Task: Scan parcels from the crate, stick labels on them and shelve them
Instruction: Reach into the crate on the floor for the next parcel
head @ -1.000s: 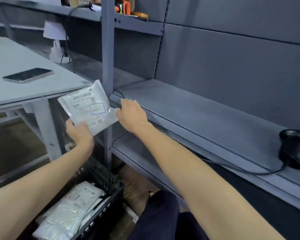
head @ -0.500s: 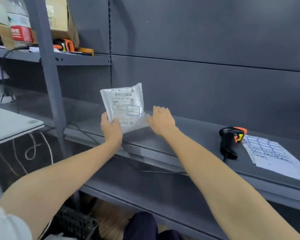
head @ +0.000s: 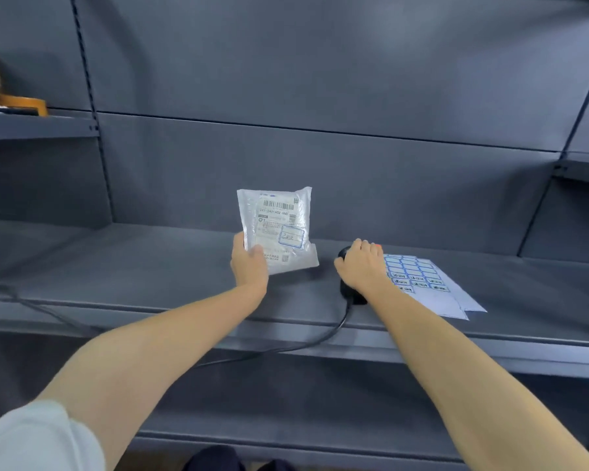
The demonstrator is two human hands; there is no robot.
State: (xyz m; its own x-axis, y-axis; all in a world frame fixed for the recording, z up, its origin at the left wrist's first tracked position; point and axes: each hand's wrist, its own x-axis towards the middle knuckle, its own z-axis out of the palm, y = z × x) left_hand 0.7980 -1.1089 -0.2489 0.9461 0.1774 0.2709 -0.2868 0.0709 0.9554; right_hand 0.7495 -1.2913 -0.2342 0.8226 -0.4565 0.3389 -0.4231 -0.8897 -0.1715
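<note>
My left hand [head: 250,265] holds a clear bubble-wrap parcel [head: 278,229] upright by its lower left corner, above the grey shelf [head: 133,266]. The parcel shows a barcode label and a blue-bordered sticker with writing. My right hand [head: 363,266] is wrapped over the black barcode scanner [head: 351,294], which stands on the shelf just right of the parcel. Most of the scanner is hidden under the hand. Sheets of blue-bordered labels [head: 422,283] lie flat on the shelf to the right of the scanner. The crate is out of view.
The scanner's black cable [head: 303,345] runs off the shelf's front edge to the left. A lower shelf [head: 286,402] sits below. An upper left shelf [head: 38,125] holds an orange-brown object [head: 21,105]. The grey back panel [head: 320,164] closes the rear.
The view swung right from the table and crate to the shelf. My left hand carried the parcel along. My right hand left the parcel and closed over the scanner.
</note>
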